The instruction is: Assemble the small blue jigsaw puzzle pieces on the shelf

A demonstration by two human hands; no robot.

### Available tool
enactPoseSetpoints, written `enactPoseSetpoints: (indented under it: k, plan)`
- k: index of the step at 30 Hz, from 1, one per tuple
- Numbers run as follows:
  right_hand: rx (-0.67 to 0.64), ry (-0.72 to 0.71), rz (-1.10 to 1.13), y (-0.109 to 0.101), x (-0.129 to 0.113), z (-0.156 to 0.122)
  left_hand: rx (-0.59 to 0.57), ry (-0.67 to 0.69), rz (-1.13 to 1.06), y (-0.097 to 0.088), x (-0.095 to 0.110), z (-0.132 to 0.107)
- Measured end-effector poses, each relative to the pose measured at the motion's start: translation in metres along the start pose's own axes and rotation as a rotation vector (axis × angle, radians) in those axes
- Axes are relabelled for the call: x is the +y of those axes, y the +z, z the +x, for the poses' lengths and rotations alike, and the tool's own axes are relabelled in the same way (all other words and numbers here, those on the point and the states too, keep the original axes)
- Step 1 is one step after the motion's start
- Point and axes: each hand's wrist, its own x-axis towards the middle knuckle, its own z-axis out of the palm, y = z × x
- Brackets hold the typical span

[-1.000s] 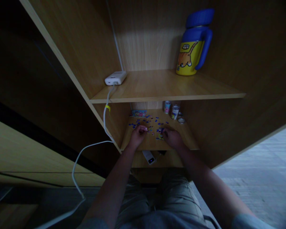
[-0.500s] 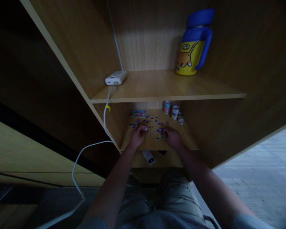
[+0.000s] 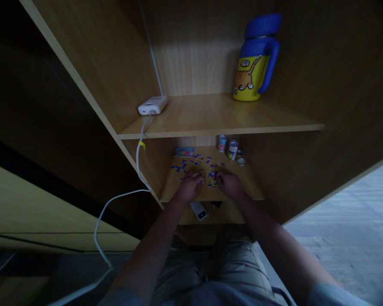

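Two bare hands work above the lower shelf [image 3: 249,189] of a wooden cabinet. The left hand [image 3: 191,186] is partly curled, its fingertips turned inward over the shelf; whether it grips a piece cannot be told. The right hand [image 3: 230,183], fingers bent together, is at the edge of a yellow-and-blue puzzle patch [image 3: 214,183]; any hold on it is hidden. Loose blue puzzle pieces [image 3: 184,161] lie scattered beyond and to the left of the patch. Behind them, at the back left, is a printed picture strip [image 3: 184,152]. At the back right stand two printed cans, with a round metal lid [image 3: 241,161] nearby. On the upper shelf [image 3: 207,114], a blue-and-yellow mug [image 3: 247,78] stands upright.
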Motion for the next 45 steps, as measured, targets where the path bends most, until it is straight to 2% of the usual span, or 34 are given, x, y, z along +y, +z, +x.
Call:
enactPoseSetpoints:
  k: [5, 9, 15, 22, 27, 29, 33, 45]
  plan:
    - [0.004, -0.003, -0.008, 0.003, 0.002, 0.003, -0.066, 0.025, 0.036, 0.003, 0.007, 0.017]
    - [-0.006, 0.004, -0.002, 0.004, 0.002, 0.004, -0.137, 0.059, 0.110, 0.012, 0.014, 0.029]
    - [-0.012, -0.008, -0.002, 0.003, 0.003, 0.004, 0.005, -0.053, 0.054, 0.018, 0.007, 0.026]
    - [-0.006, 0.000, 0.006, 0.007, 0.004, 0.005, -0.069, -0.071, 0.085, 0.013, 0.010, 0.019]
    - [0.007, -0.011, 0.005, 0.005, 0.003, 0.005, 0.010, -0.206, 0.161, 0.011, 0.016, 0.021]
    - [0.006, -0.010, 0.006, 0.004, 0.003, 0.005, 0.011, -0.152, 0.122, 0.009, 0.018, 0.021]
    - [0.009, -0.001, 0.002, 0.004, 0.003, 0.004, -0.061, 0.036, -0.021, 0.008, 0.017, 0.022]
    - [0.001, 0.009, -0.017, 0.007, 0.004, 0.005, -0.043, -0.019, -0.008, 0.012, 0.014, 0.021]
